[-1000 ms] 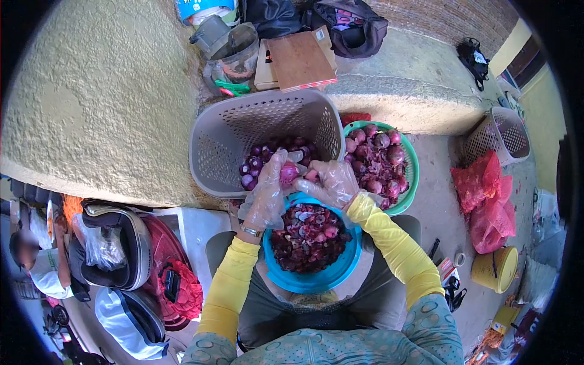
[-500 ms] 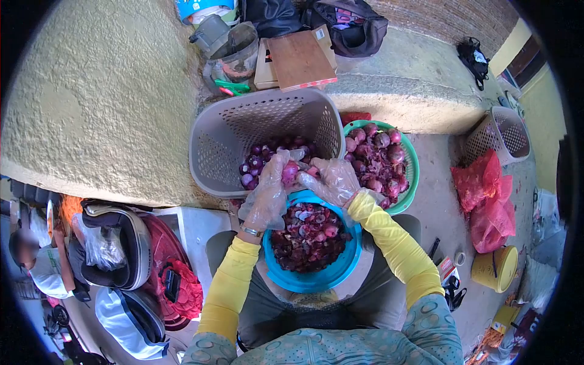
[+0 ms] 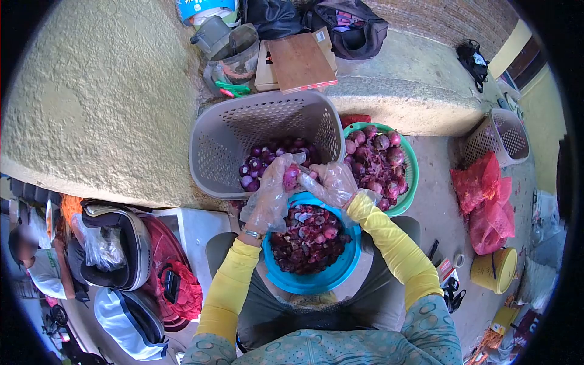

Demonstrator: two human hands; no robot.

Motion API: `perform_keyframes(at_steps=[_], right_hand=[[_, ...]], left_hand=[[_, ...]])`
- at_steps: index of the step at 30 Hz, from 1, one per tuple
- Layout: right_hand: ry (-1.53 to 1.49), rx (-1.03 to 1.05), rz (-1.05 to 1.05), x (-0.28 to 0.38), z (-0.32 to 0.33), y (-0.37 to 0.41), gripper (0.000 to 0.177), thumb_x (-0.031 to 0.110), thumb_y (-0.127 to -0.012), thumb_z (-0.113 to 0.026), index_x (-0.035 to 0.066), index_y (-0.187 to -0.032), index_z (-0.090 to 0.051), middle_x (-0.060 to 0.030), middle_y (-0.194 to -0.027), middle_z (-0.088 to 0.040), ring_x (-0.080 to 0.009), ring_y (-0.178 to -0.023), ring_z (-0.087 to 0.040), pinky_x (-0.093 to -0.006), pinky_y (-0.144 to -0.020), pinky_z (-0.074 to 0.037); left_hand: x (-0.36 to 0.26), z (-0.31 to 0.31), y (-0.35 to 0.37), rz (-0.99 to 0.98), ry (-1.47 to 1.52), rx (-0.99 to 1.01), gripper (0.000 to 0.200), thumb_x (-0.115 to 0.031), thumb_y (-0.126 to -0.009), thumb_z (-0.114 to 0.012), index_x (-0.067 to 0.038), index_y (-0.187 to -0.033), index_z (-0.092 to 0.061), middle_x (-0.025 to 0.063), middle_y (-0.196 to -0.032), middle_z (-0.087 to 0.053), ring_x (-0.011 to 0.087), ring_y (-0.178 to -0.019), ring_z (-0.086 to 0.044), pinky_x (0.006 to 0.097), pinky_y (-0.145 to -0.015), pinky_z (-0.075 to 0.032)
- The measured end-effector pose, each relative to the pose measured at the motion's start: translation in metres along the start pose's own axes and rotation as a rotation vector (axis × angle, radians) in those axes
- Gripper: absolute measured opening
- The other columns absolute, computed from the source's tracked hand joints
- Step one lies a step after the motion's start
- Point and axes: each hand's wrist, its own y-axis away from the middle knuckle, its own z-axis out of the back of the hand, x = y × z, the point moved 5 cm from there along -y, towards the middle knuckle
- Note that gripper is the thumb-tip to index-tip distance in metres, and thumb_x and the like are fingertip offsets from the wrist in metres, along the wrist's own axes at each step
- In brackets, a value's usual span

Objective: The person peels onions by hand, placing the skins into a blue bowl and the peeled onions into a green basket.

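In the head view, my left hand (image 3: 267, 193), in a clear plastic glove, is closed around a red onion (image 3: 291, 176). My right hand (image 3: 336, 184), gloved the same way, is beside the onion with its fingers curled together; what they hold, if anything, is too small to make out. Below both hands, a blue basin (image 3: 281, 281) between my knees holds onion skins and trimmings. Peeled purple onions (image 3: 250, 167) lie in the grey perforated basket (image 3: 210, 143) just beyond my left hand. To the right, a green colander (image 3: 413, 176) contains unpeeled onions and loose skins.
Behind the basket, a brown board (image 3: 302, 59) rests on a cardboard box near a clear tub. Red mesh bags (image 3: 491, 213), a yellow bucket (image 3: 496, 269) and another basket (image 3: 500, 137) stand right. Bags (image 3: 115, 243) and a seated person (image 3: 45, 264) are at left.
The onion has turned slightly in my left hand, and my right fingers have shifted a little beside it. Baskets and basin stay where they were.
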Motion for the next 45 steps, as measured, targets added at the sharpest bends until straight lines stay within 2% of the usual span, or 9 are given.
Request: perform_keyframes(at_steps=[6, 10, 20, 29, 32, 34, 38, 40, 45], right_hand=[[-0.027, 0.046, 0.041, 0.005, -0.001, 0.004, 0.042, 0.045, -0.095, -0.067, 0.005, -0.084, -0.071, -0.0162, -0.067, -0.067, -0.0385, -0.063, -0.067, -0.0468, -0.057, -0.05], [0.168, 0.098, 0.149, 0.015, 0.001, 0.005, 0.04, 0.047, -0.092, -0.07, 0.007, -0.09, -0.073, -0.0139, -0.069, -0.069, -0.037, -0.064, -0.069, -0.047, -0.059, -0.054], [0.171, 0.027, 0.134, 0.012, 0.006, 0.001, 0.061, 0.064, -0.074, -0.08, 0.006, -0.081, -0.063, -0.0154, -0.075, -0.069, -0.0412, -0.071, -0.068, -0.0492, -0.061, -0.053], [0.186, 0.031, 0.145, 0.008, 0.003, 0.002, 0.043, 0.052, -0.088, -0.072, 0.009, -0.087, -0.069, -0.0143, -0.078, -0.071, -0.0378, -0.073, -0.071, -0.0511, -0.064, -0.054], [0.182, 0.014, 0.14, 0.003, 0.0, 0.002, 0.043, 0.053, -0.09, -0.07, 0.01, -0.087, -0.07, -0.0136, -0.076, -0.071, -0.037, -0.071, -0.07, -0.0507, -0.063, -0.054], [0.187, 0.029, 0.162, 0.007, -0.001, 0.004, 0.044, 0.054, -0.09, -0.068, 0.01, -0.087, -0.07, -0.0138, -0.075, -0.07, -0.0371, -0.069, -0.07, -0.0506, -0.063, -0.054], [0.239, 0.186, 0.236, 0.016, -0.007, 0.007, 0.041, 0.05, -0.089, -0.071, 0.009, -0.089, -0.073, -0.0134, -0.074, -0.071, -0.0364, -0.068, -0.07, -0.0478, -0.063, -0.056], [0.23, 0.177, 0.235, 0.015, -0.008, 0.008, 0.042, 0.052, -0.089, -0.072, 0.009, -0.088, -0.072, -0.0139, -0.074, -0.07, -0.0369, -0.069, -0.07, -0.0479, -0.064, -0.056], [0.109, 0.051, 0.13, 0.016, 0.011, 0.001, 0.049, 0.054, -0.085, -0.075, 0.006, -0.084, -0.067, -0.0164, -0.077, -0.07, -0.0396, -0.073, -0.07, -0.0483, -0.065, -0.054]], left_hand=[[0.01, 0.01, -0.005, 0.066, -0.033, -0.055, 0.053, -0.051, -0.106, -0.05, -0.003, -0.129, -0.058, 0.0105, -0.116, -0.064, 0.0209, -0.106, -0.066, 0.0383, -0.094, -0.057], [0.006, 0.007, -0.005, 0.124, -0.014, -0.018, 0.056, -0.054, -0.105, -0.052, -0.003, -0.126, -0.061, 0.0093, -0.112, -0.067, 0.019, -0.1, -0.068, 0.0337, -0.088, -0.056], [0.002, 0.007, -0.001, 0.098, 0.13, -0.009, 0.063, -0.052, -0.107, -0.047, 0.001, -0.14, -0.052, 0.0166, -0.129, -0.064, 0.0233, -0.114, -0.064, 0.0406, -0.097, -0.056], [0.018, 0.012, -0.007, 0.194, 0.316, 0.1, 0.052, -0.036, -0.109, -0.053, 0.005, -0.142, -0.05, 0.0167, -0.137, -0.058, 0.0266, -0.123, -0.058, 0.0427, -0.105, -0.051], [0.023, 0.016, -0.012, 0.074, 0.151, 0.242, 0.049, -0.03, -0.108, -0.055, 0.005, -0.142, -0.05, 0.0165, -0.134, -0.058, 0.0268, -0.123, -0.058, 0.0448, -0.105, -0.051], [0.019, 0.013, -0.008, 0.162, 0.304, 0.197, 0.047, -0.027, -0.106, -0.059, -0.001, -0.144, -0.051, 0.0128, -0.132, -0.056, 0.0188, -0.118, -0.055, 0.0375, -0.101, -0.052], [0.02, 0.023, -0.011, 0.261, 0.392, 0.108, 0.049, -0.029, -0.107, -0.058, 0.001, -0.144, -0.05, 0.015, -0.133, -0.053, 0.0209, -0.119, -0.054, 0.0411, -0.104, -0.052], [0.019, 0.029, -0.017, 0.108, 0.317, 0.122, 0.051, -0.032, -0.107, -0.056, 0.002, -0.144, -0.05, 0.0157, -0.129, -0.054, 0.0227, -0.118, -0.056, 0.042, -0.104, -0.052], [-0.003, 0.008, -0.002, 0.15, 0.349, 0.157, 0.051, -0.035, -0.109, -0.053, 0.002, -0.143, -0.051, 0.0151, -0.126, -0.055, 0.0244, -0.113, -0.06, 0.0406, -0.103, -0.053]])
